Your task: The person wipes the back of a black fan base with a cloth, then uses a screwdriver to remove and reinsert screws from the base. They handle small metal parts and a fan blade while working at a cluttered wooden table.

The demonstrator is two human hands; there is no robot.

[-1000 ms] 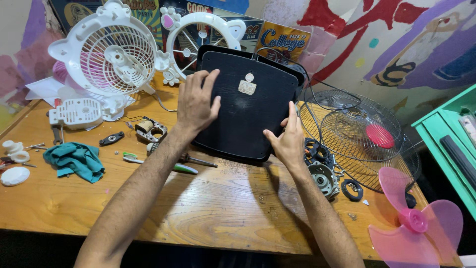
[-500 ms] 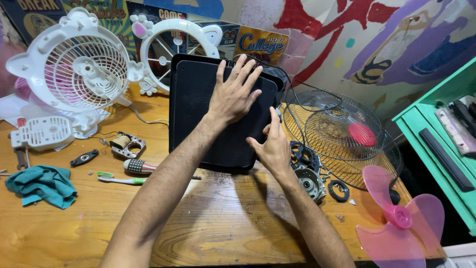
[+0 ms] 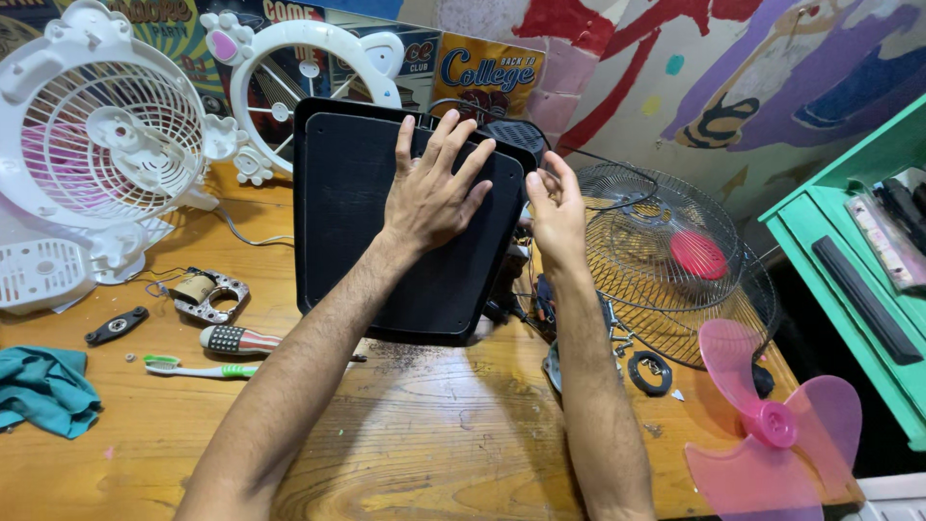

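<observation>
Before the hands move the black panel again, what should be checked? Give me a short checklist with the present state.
1. Left hand flat on the black panel: ok.
2. Right hand gripping the panel's right edge: cannot tell, fingers look open.
3. Wire fan guard apart from the panel: ok.
4. Loose parts under the panel's right side: not ok, wires and metal pieces crowd there.
5. Screwdriver and toothbrush outside the panel's edge: ok.

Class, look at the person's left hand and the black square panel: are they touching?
Touching. The head view shows the left hand lying palm-down with fingers spread flat on the black panel, no gap visible.
</observation>
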